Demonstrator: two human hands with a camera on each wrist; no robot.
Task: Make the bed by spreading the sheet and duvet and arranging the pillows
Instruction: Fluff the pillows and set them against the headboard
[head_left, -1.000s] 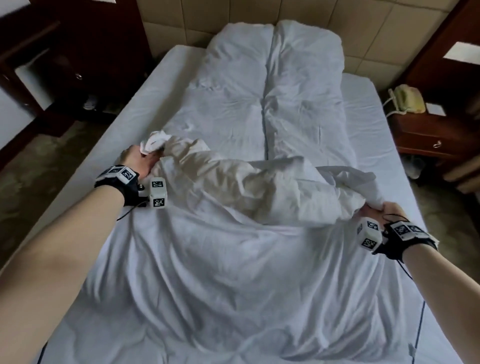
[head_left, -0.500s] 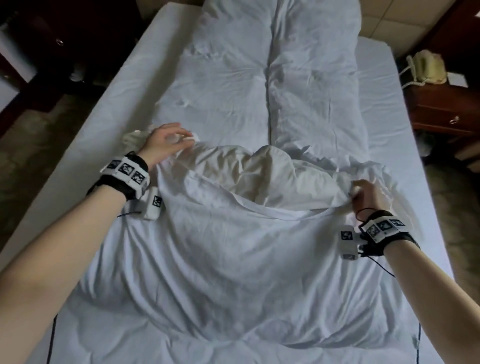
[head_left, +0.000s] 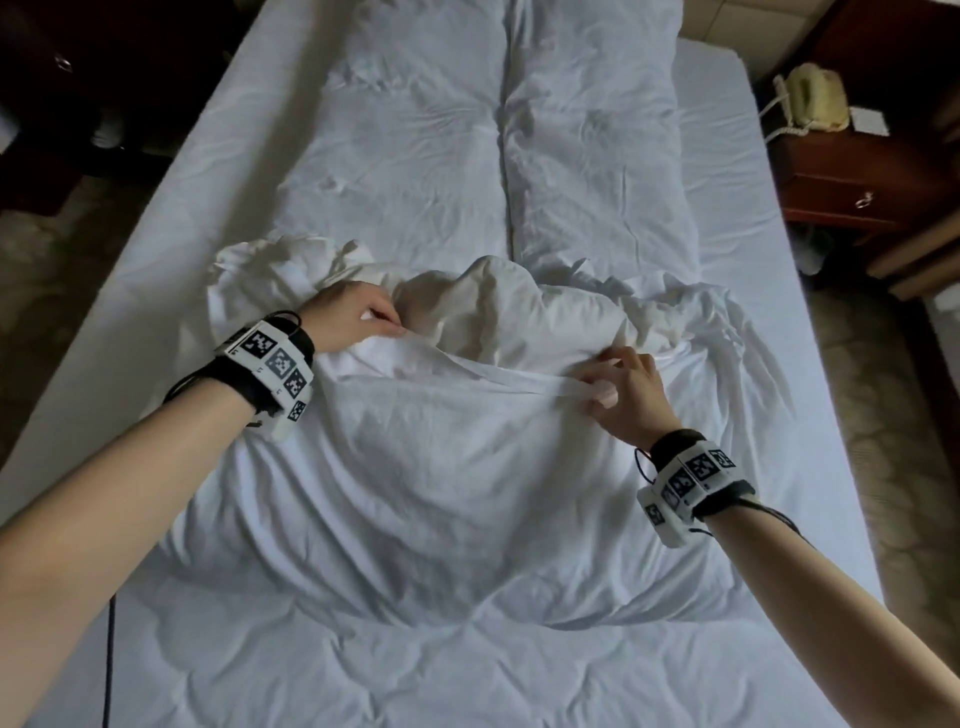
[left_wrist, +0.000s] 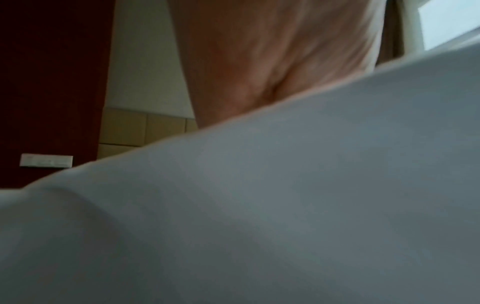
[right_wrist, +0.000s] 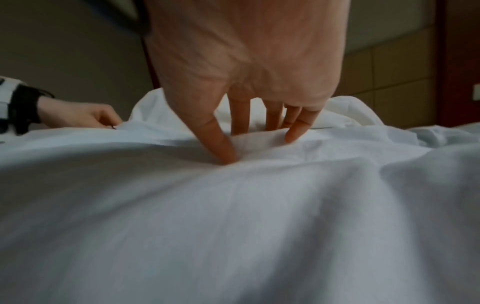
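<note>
The white duvet (head_left: 467, 467) lies rumpled over the near half of the bed, and its far part (head_left: 509, 156) runs in two long folds toward the headboard. A cream inner layer (head_left: 493, 312) is bunched across the middle. My left hand (head_left: 397, 325) pinches the cover's hem at the left of that bunch. My right hand (head_left: 608, 387) pinches the same hem further right, thumb in front of a fold and fingers behind it (right_wrist: 257, 148). In the left wrist view the duvet (left_wrist: 259, 205) hides my fingers. The white sheet (head_left: 727, 260) covers the mattress.
A wooden nightstand (head_left: 852, 176) with a yellowish telephone (head_left: 813, 98) stands at the bed's right. Dark furniture (head_left: 78, 78) stands at the far left. Patterned floor (head_left: 883, 415) runs along both sides. A thin cable (head_left: 109, 649) hangs from my left arm.
Both hands have moved inward along the hem, the right one most. The lifted bunch of duvet has dropped flat across the middle of the bed, and the head view has tilted down.
</note>
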